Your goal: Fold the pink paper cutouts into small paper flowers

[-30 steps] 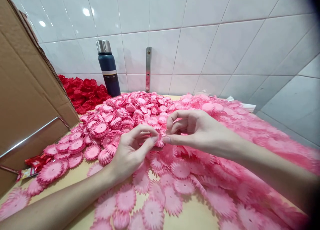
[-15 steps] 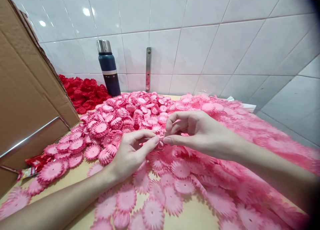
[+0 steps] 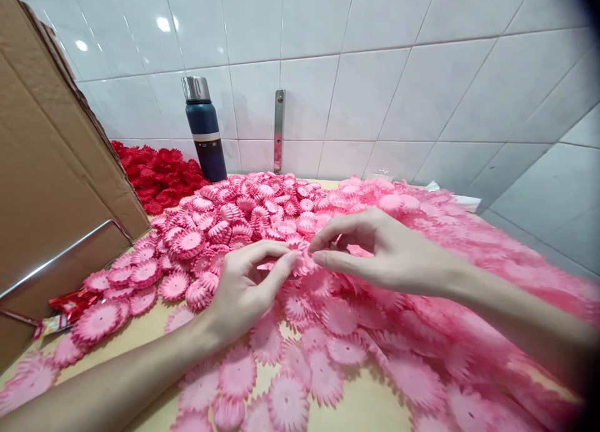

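Note:
A small pink flower-shaped fabric piece (image 3: 304,264) with a fringed edge is held up between my two hands, above the heap. My left hand (image 3: 248,285) pinches its left side between thumb and index finger. At its right edge, my right hand (image 3: 379,251) has thumb and index fingertips closed on a petal; the contact is partly hidden. Behind and left of the hands lies a heap of pink pieces with curled petals (image 3: 187,241). Flatter pink pieces (image 3: 340,316) spread below and to the right of my hands.
A dark blue bottle (image 3: 206,135) with a steel cap stands against the tiled wall (image 3: 375,94). Red flower pieces (image 3: 159,172) are piled beside it. A cardboard box (image 3: 60,150) rises at the left, with red wrappers (image 3: 72,302) at its foot. A metal strip (image 3: 279,129) is fixed to the wall.
My right index finger has straightened and lowered toward the piece, and the right hand has shifted slightly right. More of the pink piece shows between the hands. My left hand stays nearly in place.

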Demonstrator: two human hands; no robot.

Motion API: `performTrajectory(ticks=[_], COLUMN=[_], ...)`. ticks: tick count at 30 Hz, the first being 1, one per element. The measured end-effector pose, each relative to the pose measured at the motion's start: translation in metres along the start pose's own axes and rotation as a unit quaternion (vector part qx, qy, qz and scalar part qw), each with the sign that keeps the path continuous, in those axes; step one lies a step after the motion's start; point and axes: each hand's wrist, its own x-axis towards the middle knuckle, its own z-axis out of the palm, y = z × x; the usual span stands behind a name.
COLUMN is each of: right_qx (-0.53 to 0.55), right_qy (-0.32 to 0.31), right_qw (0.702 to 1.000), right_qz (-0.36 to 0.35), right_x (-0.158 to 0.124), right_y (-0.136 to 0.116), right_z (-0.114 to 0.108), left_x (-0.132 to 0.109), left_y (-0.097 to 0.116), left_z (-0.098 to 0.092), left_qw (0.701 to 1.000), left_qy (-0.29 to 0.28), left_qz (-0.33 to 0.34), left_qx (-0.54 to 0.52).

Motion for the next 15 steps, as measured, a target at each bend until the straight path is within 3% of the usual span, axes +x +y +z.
performTrajectory(ticks=[5, 9, 15], right_qx=[-0.049, -0.06, -0.025], right_qy=[0.111, 0.066, 0.029], right_qw=[0.992, 0.994, 0.998], right_qz=[0.022, 0.068, 0.059], right_x=[0.0, -0.001, -0.003], right_y=[-0.002, -0.002, -0.008], right_z=[0.01, 0.012, 0.011], left_x=[0.0, -0.002, -0.007], left_y=[-0.002, -0.004, -0.011], left_z=[-0.001, -0.001, -0.001], left_qw=[0.992, 0.992, 0.993], left_qy=[0.001, -0.018, -0.074], left_qz=[0.093, 0.101, 0.083], left_qx=[0.09, 0.07, -0.044])
